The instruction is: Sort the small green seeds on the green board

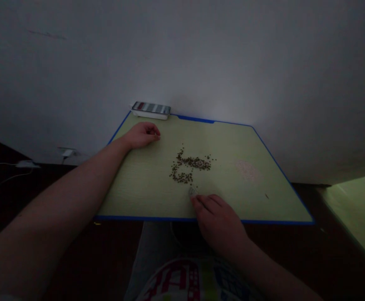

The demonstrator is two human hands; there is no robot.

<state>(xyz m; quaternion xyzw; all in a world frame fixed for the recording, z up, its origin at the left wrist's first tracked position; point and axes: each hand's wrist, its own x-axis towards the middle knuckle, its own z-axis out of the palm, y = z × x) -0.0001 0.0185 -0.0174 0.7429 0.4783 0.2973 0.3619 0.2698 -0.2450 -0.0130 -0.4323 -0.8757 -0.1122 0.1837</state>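
Small dark grains or beans (pixel 196 163) lie scattered in a loose pile at the middle of a pale wood-grain table (pixel 132 188) with a blue edge. My right hand (pixel 218 217) is at the table's near edge, its fingers pinched on a small pale, flat piece (pixel 192 191) just below the pile; the dim light hides its kind. My left hand (pixel 142 135) rests on the far left of the table, to the left of the pile. Its fingers are curled in towards the thumb, and whatever they may hold is hidden.
A white box with a dark, patterned top (pixel 151 110) stands at the far left corner against the wall. A faint patch of pale bits (pixel 247 170) lies right of the pile, near a thin brown sliver (pixel 266 195). Below the near edge is a dark round container (pixel 187 235).
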